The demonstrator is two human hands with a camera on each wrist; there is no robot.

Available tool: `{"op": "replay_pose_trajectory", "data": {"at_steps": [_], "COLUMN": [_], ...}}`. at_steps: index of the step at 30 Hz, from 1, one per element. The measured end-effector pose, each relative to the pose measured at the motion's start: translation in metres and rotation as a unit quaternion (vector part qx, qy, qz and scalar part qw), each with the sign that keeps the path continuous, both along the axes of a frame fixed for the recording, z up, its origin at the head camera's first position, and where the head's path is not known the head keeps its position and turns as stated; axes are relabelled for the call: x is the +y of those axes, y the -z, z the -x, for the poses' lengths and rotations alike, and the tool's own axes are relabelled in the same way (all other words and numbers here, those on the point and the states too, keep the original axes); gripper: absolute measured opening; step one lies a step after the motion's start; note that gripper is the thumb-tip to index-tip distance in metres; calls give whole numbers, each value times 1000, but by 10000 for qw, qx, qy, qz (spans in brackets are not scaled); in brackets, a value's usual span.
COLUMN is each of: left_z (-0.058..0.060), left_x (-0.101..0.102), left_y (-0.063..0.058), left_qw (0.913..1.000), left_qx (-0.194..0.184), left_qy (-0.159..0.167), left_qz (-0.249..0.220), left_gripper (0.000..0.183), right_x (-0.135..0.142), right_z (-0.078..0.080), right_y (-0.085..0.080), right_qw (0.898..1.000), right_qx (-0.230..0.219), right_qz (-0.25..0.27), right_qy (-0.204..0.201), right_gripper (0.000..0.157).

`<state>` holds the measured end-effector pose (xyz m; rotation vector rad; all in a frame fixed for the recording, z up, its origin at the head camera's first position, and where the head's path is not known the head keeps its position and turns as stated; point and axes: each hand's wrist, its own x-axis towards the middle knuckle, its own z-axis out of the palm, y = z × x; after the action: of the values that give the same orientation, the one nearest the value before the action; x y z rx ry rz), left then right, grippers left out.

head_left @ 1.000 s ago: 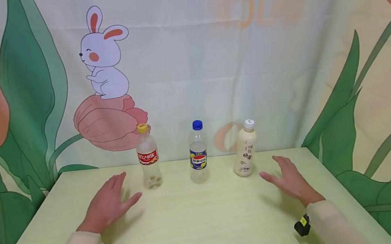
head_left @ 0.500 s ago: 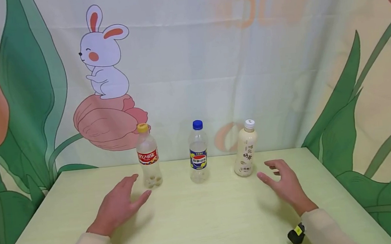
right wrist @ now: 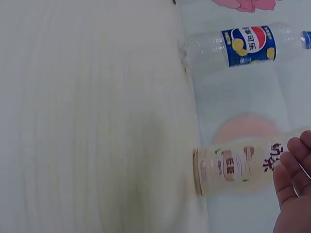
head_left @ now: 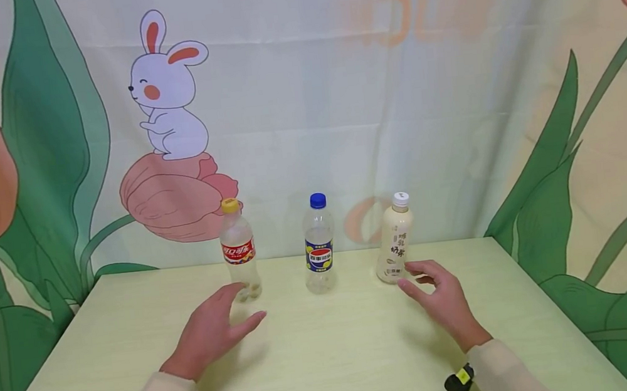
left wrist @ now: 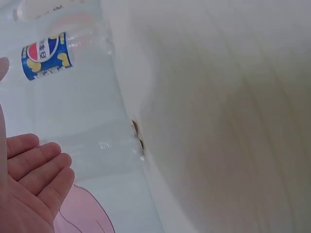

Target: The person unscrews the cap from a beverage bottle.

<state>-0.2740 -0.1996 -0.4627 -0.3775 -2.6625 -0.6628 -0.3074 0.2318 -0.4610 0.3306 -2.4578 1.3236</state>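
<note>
Three bottles stand upright in a row near the back of the table. At left is a clear cola bottle [head_left: 238, 253] with a yellow cap and red label. A clear Pepsi bottle [head_left: 319, 255] with a blue cap is in the middle. The cream-coloured milk tea bottle [head_left: 394, 244] with a white cap stands at right. My left hand [head_left: 212, 325] is just in front of the cola bottle, fingers relaxed and thumb spread, overlapping its base in the head view. Beside the milk tea bottle is my right hand [head_left: 439, 297], fingers loosely bent and thumb apart, holding nothing.
The pale table [head_left: 329, 357] ends right behind the bottles. A curtain [head_left: 292, 97] printed with a rabbit and tulips hangs at that back edge. Small black wrist cameras [head_left: 459, 383] sit under both sleeves.
Both hands have moved inward: the left to the right toward the cola bottle, the right to the left toward the milk tea bottle. The right fingers have bent more. The bottles stay put.
</note>
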Motion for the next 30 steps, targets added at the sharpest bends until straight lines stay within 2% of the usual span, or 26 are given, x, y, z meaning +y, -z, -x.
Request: {"op": "replay_pose_trajectory", "data": {"at_steps": [11, 17, 22, 30], "left_z": [8, 12, 16, 25], "left_x": [26, 39, 49, 64], "left_y": [-3, -1, 0, 2], "left_qw": [9975, 9941, 9889, 9818], "left_qx": [355, 185, -54, -277], "left_qy": [149, 238, 304, 222], "left_qz": [-596, -1045, -1455, -1865], "left_gripper": [59, 58, 58, 60], "right_x": [-27, -40, -50, -67], "right_z": [-1, 2, 6, 14], "right_y": [-9, -14, -21, -36], "right_qw": [9956, 9938, 9935, 9904], "right_qx": [21, 35, -27, -244], "right_qz": [771, 928, 948, 1141], "right_qy": [-527, -608, -629, -738], "right_gripper": [37, 35, 39, 46]}}
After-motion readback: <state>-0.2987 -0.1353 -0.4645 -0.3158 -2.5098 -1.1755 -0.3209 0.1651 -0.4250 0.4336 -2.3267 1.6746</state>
